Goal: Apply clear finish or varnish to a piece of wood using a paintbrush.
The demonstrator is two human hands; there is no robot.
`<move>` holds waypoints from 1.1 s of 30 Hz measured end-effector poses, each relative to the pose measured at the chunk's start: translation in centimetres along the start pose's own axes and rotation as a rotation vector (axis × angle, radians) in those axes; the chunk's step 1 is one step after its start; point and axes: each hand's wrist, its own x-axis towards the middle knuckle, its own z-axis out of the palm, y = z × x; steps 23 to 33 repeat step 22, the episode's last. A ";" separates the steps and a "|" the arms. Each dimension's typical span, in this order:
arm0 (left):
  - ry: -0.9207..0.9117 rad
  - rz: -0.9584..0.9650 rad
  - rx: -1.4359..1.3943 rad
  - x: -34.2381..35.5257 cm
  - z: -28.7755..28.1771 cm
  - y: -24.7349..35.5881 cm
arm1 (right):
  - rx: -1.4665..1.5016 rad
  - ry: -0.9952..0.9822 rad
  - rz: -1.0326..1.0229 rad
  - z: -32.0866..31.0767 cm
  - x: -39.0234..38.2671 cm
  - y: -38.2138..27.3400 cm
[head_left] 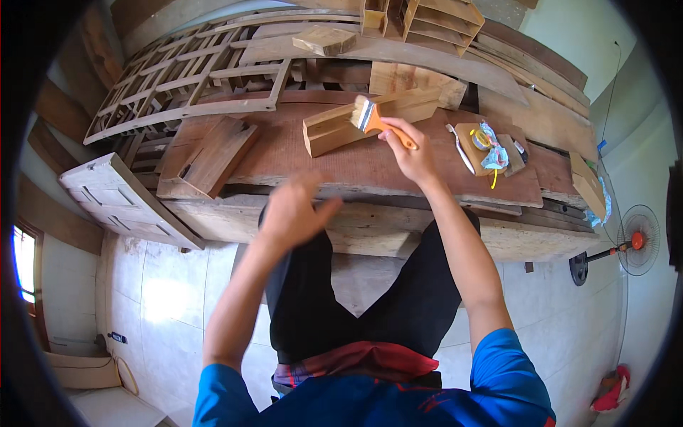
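Observation:
My right hand [413,155] is closed around the orange handle of a paintbrush [371,119]. Its pale bristles point up and left, at the near face of a long wooden block [334,132]; whether they touch it I cannot tell. The block lies slantwise on a reddish-brown board [284,153]. My left hand [293,213] hovers over the board's near edge, blurred, thumb held away from the fingers, with nothing visible in it. Beyond it to the left rests a dark wooden piece [219,153].
Right of the block, a toothbrush [460,148], a yellow tape measure [481,139] and a crumpled blue wrapper [496,148] sit around a small wood piece. Behind are a slatted wooden frame [192,67] and a small wooden shelf [445,21]. A fan [637,240] stands right.

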 end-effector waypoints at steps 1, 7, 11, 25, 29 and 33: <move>0.211 0.113 0.053 2.3 0.2 -2.5 | -0.009 0.020 -0.020 -0.1 0.6 -0.4; 0.118 -0.053 -0.014 12.2 -0.8 -9.6 | 0.096 0.051 0.023 -0.4 1.1 -0.8; -0.040 -0.035 -0.046 14.2 -0.1 -12.2 | 0.031 -0.302 -0.074 1.1 0.2 0.3; 0.008 -0.125 -0.336 12.2 2.5 -13.3 | 0.224 -0.318 0.061 1.1 -1.2 1.8; 0.008 -0.125 -0.336 12.2 2.5 -13.3 | 0.224 -0.318 0.061 1.1 -1.2 1.8; 0.008 -0.125 -0.336 12.2 2.5 -13.3 | 0.224 -0.318 0.061 1.1 -1.2 1.8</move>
